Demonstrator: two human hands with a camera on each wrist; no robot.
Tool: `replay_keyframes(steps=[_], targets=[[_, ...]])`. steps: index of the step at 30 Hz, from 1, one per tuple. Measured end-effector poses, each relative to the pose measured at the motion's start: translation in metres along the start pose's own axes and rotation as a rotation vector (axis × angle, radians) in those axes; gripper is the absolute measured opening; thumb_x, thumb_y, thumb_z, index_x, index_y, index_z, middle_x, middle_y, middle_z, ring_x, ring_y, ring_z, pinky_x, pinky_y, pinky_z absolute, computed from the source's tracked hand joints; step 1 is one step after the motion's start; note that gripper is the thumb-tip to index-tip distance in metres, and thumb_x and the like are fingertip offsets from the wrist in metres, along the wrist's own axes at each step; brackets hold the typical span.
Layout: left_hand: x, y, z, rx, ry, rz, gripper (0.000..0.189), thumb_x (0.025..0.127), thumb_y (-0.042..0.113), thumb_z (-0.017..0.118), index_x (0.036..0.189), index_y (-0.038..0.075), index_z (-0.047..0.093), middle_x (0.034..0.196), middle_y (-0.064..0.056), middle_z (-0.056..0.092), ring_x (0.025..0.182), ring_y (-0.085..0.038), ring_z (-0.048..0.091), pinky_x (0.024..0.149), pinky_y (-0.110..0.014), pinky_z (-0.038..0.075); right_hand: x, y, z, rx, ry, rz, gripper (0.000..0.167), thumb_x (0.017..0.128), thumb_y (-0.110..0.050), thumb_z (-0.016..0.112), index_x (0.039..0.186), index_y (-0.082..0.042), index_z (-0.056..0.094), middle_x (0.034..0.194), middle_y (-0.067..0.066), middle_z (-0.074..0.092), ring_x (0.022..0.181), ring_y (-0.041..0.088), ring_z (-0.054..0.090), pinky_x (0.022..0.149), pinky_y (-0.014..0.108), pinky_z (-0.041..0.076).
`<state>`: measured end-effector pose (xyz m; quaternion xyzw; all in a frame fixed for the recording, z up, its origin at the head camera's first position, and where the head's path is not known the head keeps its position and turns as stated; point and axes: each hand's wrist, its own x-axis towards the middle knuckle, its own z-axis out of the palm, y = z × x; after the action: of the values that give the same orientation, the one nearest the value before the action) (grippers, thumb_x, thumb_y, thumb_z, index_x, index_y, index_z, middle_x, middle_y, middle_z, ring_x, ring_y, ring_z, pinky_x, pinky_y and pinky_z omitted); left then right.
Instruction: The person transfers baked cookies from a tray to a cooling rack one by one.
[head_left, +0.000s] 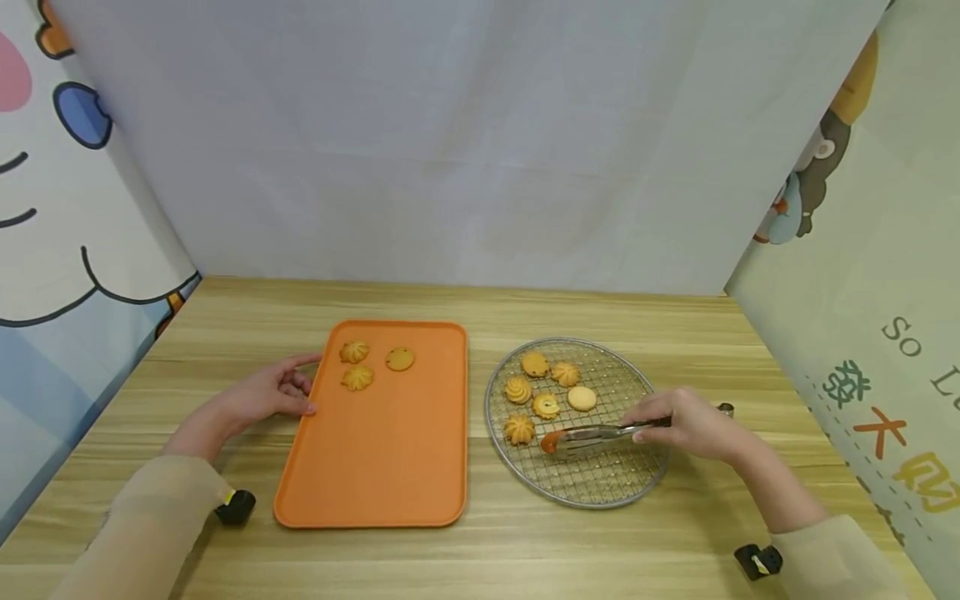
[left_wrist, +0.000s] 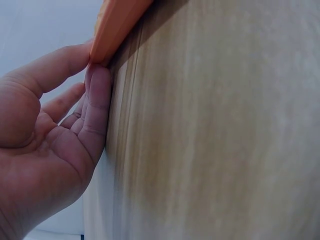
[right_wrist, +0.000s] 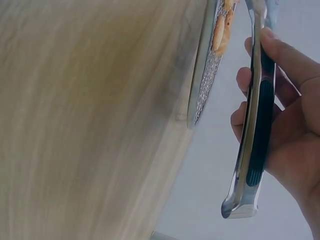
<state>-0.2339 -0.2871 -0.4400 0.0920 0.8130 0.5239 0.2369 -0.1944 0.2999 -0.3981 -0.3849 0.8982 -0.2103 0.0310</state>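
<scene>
My left hand (head_left: pixel 262 396) pinches the left edge of an orange tray (head_left: pixel 390 467), the thumb at the rim and fingers by its underside in the left wrist view. Three cookies lie at the tray's far end: two ridged ones, a ridged cookie (head_left: pixel 355 351) above another, and a flat round cookie (head_left: pixel 400 359). In my right hand (head_left: pixel 686 425) are metal tongs (right_wrist: pixel 261 125) with dark grips, held over a round wire rack (head_left: pixel 600 487). A reddish-brown cookie (head_left: pixel 551 442) is at the tips of the tongs, beside a star-shaped cookie (head_left: pixel 519 429).
Several other cookies sit on the rack's left half, among them a pale round cookie (head_left: pixel 582 398) and a swirled cookie (head_left: pixel 518 389). Tray and rack stand side by side on a wood-grain table (head_left: pixel 480 558). A white cloth (head_left: pixel 465 167) hangs behind, with printed panels at both sides.
</scene>
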Motion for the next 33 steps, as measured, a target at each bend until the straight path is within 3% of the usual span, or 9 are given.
replay_keyframes(steps=[7, 17, 28, 33], targets=[[-0.0008, 0.0006, 0.0005, -0.006, -0.006, -0.001, 0.091, 0.083, 0.010, 0.072, 0.151, 0.002, 0.012, 0.104, -0.016, 0.046, 0.080, -0.015, 0.055, 0.076, -0.027, 0.048, 0.0005, 0.0000, 0.0001, 0.003, -0.010, 0.011, 0.021, 0.082, -0.012, 0.072, 0.103, -0.009, 0.074, 0.103, 0.005, 0.071, 0.099, 0.030, 0.065, 0.083, 0.044, 0.051], [-0.0008, 0.0007, 0.0001, -0.005, -0.002, 0.002, 0.091, 0.082, 0.009, 0.072, 0.151, 0.002, 0.012, 0.104, -0.016, 0.046, 0.080, -0.015, 0.055, 0.076, -0.027, 0.048, -0.0024, 0.0019, -0.0017, 0.029, -0.048, 0.114, 0.028, 0.084, -0.018, 0.071, 0.111, -0.011, 0.071, 0.113, 0.012, 0.067, 0.107, 0.034, 0.061, 0.087, 0.047, 0.048], [0.0017, 0.0004, -0.0005, 0.003, -0.002, 0.005, 0.092, 0.082, 0.010, 0.073, 0.151, 0.003, 0.012, 0.104, -0.016, 0.046, 0.081, -0.016, 0.055, 0.076, -0.028, 0.048, -0.0060, 0.0046, -0.0024, 0.021, -0.012, 0.144, 0.039, 0.080, -0.017, 0.076, 0.117, -0.010, 0.067, 0.114, 0.010, 0.065, 0.102, 0.027, 0.062, 0.076, 0.034, 0.052], [0.0003, -0.0003, 0.0002, 0.005, 0.003, 0.005, 0.091, 0.082, 0.010, 0.073, 0.151, 0.002, 0.013, 0.103, -0.015, 0.046, 0.081, -0.016, 0.055, 0.076, -0.027, 0.048, -0.0053, 0.0029, -0.0062, 0.030, 0.005, 0.103, 0.042, 0.077, -0.015, 0.078, 0.117, -0.010, 0.067, 0.111, 0.006, 0.066, 0.094, 0.019, 0.063, 0.070, 0.031, 0.051]])
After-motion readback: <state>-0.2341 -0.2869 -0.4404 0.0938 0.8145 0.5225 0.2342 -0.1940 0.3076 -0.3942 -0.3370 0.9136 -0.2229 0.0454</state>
